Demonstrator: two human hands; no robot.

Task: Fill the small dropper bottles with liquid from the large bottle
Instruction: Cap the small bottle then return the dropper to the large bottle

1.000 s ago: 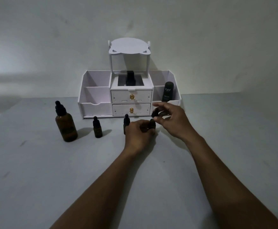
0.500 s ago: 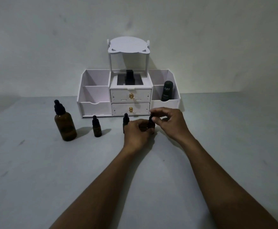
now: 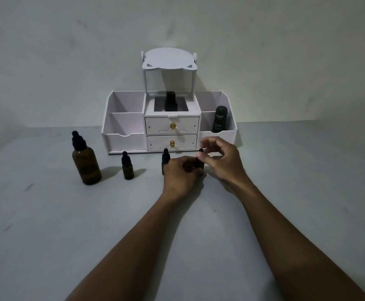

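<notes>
A large amber dropper bottle (image 3: 86, 161) stands upright at the left of the grey table. To its right stands a small dark dropper bottle (image 3: 127, 166), and a second small one (image 3: 165, 157) pokes up just behind my left hand (image 3: 180, 173). That hand is wrapped around the body of a third small dropper bottle (image 3: 199, 163), mostly hidden by fingers. My right hand (image 3: 221, 158) pinches this bottle's black cap between thumb and fingertips, from the right and above.
A white desk organiser (image 3: 124, 140) with two gold-knobbed drawers, open side bins and a raised top stands against the wall behind the bottles. A black "Kahf" tube (image 3: 220, 119) stands in its right bin. A dark item sits in the centre compartment.
My right hand came in from the right onto the cap of the small bottle held by my left hand, and its fingers have since shifted on the cap. The other bottles have not moved.
</notes>
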